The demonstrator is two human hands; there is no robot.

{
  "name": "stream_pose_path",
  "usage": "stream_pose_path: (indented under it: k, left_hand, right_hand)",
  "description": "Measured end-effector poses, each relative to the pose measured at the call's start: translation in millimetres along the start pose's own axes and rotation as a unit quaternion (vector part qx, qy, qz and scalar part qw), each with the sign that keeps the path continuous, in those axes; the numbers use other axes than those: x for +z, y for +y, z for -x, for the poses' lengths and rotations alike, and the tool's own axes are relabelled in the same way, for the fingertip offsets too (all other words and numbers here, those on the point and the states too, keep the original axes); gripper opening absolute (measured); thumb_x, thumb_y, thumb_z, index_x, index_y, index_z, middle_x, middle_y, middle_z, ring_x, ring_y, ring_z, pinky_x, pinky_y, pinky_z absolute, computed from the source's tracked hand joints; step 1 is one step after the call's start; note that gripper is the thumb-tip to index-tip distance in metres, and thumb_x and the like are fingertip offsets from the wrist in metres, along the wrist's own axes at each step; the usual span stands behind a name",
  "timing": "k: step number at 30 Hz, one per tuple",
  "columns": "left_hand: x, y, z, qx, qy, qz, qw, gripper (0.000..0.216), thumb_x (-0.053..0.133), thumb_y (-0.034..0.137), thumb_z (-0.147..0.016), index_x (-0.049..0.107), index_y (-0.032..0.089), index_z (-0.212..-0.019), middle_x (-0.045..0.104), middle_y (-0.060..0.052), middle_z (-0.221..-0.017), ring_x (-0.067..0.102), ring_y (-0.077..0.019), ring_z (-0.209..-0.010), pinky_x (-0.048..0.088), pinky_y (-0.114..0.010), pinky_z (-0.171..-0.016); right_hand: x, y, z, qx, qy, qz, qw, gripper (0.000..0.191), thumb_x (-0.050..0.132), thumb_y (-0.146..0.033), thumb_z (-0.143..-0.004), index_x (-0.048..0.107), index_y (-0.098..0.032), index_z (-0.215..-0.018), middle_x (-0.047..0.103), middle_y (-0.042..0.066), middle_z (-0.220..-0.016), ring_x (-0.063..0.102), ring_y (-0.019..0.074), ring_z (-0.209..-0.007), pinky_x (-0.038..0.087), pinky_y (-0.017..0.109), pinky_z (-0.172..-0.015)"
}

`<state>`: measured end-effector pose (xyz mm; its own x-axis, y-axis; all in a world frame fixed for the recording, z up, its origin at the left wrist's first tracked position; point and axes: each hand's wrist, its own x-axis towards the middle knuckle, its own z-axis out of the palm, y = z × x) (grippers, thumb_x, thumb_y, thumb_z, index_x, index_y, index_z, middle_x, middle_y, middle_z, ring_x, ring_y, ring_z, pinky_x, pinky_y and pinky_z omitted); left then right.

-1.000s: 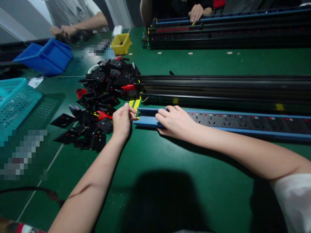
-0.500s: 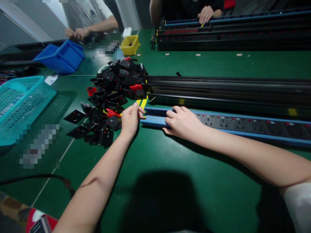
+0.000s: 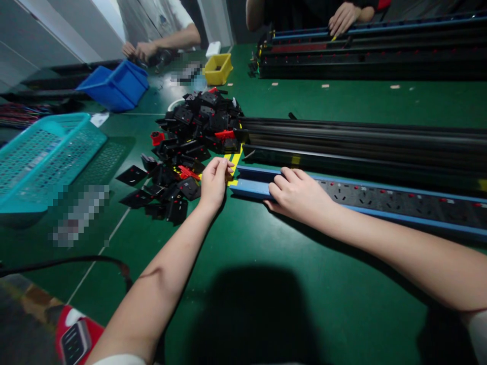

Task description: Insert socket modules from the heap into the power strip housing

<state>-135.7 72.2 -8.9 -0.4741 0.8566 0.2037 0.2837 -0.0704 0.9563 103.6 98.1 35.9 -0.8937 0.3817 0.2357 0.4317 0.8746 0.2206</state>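
Note:
A long blue-edged power strip [image 3: 254, 189] lies across the green table, black socket modules [image 3: 365, 196] showing along its right part. Its left end is an open blue channel. My right hand [image 3: 300, 195] is closed over the channel, fingers on the far side and thumb at the near edge. Just off the left end, my left hand [image 3: 215, 183] has its fingers bent together in a pinch. Whatever is between them is hidden; yellow tape [image 3: 234, 165] shows beside the fingertips. Left of that hand is a heap of black socket modules [image 3: 201, 126] with a few red parts.
Black rails [image 3: 342, 137] lie behind the power strip. At left are a teal basket [image 3: 85, 133] and a blue bin [image 3: 117, 86]; a yellow bin [image 3: 218, 70] stands farther back. Two people work across the table, one person's hand [image 3: 344, 19] resting on another strip.
The whole view has shifted, so everything appears farther right. Both hands keep nearly the same place at the power strip's left end, the left fingers slightly more curled.

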Motion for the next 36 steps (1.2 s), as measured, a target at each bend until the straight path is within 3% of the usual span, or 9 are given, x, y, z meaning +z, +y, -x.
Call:
stream_pose_path:
  k: [4, 7, 12, 16, 20, 24, 30, 36]
  left_hand:
    - [0, -5, 0, 0.030, 0.049, -0.019, 0.998, 0.021, 0.058, 0.041, -0.093, 0.062, 0.022, -0.098, 0.065, -0.003, -0.093, 0.062, -0.0140, -0.082, 0.051, -0.023, -0.071]
    - [-1, -4, 3, 0.082, 0.090, -0.086, 0.989, 0.030, 0.060, 0.041, -0.092, 0.057, 0.022, -0.115, 0.064, -0.008, -0.113, 0.062, -0.0195, -0.108, 0.052, -0.029, -0.088]
    - [-1, -8, 6, 0.108, 0.115, -0.164, 0.974, 0.047, 0.056, 0.043, -0.095, 0.045, 0.024, -0.136, 0.040, -0.016, -0.152, 0.039, -0.0277, -0.144, 0.048, -0.039, -0.105]
    - [0, -12, 7, 0.123, 0.113, -0.193, 0.967, 0.049, 0.058, 0.040, -0.094, 0.043, 0.026, -0.139, 0.029, -0.014, -0.161, 0.018, -0.0275, -0.157, 0.027, -0.046, -0.125]
    - [0, -13, 8, 0.129, 0.139, -0.224, 0.956, 0.053, 0.062, 0.038, -0.091, 0.044, 0.024, -0.139, 0.025, -0.015, -0.164, 0.007, -0.0297, -0.159, 0.007, -0.050, -0.129]
    - [-1, -14, 7, 0.092, 0.157, -0.228, 0.957, 0.053, 0.063, 0.032, -0.089, 0.043, 0.024, -0.137, 0.023, -0.015, -0.164, 0.005, -0.0318, -0.159, 0.005, -0.053, -0.128]
    - [1, -7, 6, 0.094, 0.149, -0.249, 0.952, 0.045, 0.063, 0.023, -0.084, 0.045, 0.021, -0.125, 0.040, -0.017, -0.150, 0.032, -0.0303, -0.147, 0.019, -0.050, -0.125]
    - [-1, -6, 5, 0.067, 0.137, -0.214, 0.965, 0.031, 0.061, 0.018, -0.083, 0.050, 0.022, -0.111, 0.055, -0.011, -0.125, 0.050, -0.0263, -0.127, 0.034, -0.045, -0.115]
  right_hand:
    - [-1, 0, 0, -0.004, -0.001, 0.002, 1.000, 0.028, 0.051, -0.034, -0.099, 0.068, -0.013, -0.092, 0.068, 0.013, -0.089, 0.057, 0.0308, -0.100, 0.035, 0.037, -0.080]
    - [-2, 0, 0, -0.009, -0.002, 0.007, 1.000, 0.028, 0.052, -0.035, -0.099, 0.068, -0.013, -0.091, 0.068, 0.012, -0.088, 0.057, 0.0311, -0.100, 0.035, 0.037, -0.080]
    - [-4, 0, 0, -0.011, -0.005, 0.007, 1.000, 0.026, 0.055, -0.035, -0.097, 0.068, -0.013, -0.091, 0.068, 0.013, -0.089, 0.056, 0.0308, -0.100, 0.035, 0.037, -0.080]
    - [-5, 0, -2, -0.009, -0.005, 0.010, 1.000, 0.025, 0.057, -0.035, -0.096, 0.069, -0.014, -0.090, 0.068, 0.013, -0.088, 0.057, 0.0312, -0.100, 0.035, 0.037, -0.080]
    - [-5, 0, -2, -0.014, -0.004, 0.015, 1.000, 0.025, 0.057, -0.035, -0.096, 0.068, -0.014, -0.090, 0.068, 0.013, -0.088, 0.057, 0.0313, -0.100, 0.036, 0.037, -0.080]
    - [-4, 0, -2, -0.017, -0.005, 0.022, 1.000, 0.025, 0.055, -0.035, -0.097, 0.067, -0.015, -0.089, 0.068, 0.012, -0.087, 0.059, 0.0317, -0.100, 0.037, 0.038, -0.082]
    - [-3, 0, -1, -0.017, -0.007, 0.022, 1.000, 0.026, 0.054, -0.036, -0.098, 0.066, -0.014, -0.090, 0.067, 0.012, -0.088, 0.060, 0.0328, -0.102, 0.038, 0.039, -0.084]
    - [-4, 0, -2, -0.014, -0.009, 0.019, 1.000, 0.025, 0.054, -0.036, -0.098, 0.065, -0.014, -0.089, 0.067, 0.011, -0.088, 0.061, 0.0322, -0.101, 0.038, 0.038, -0.083]
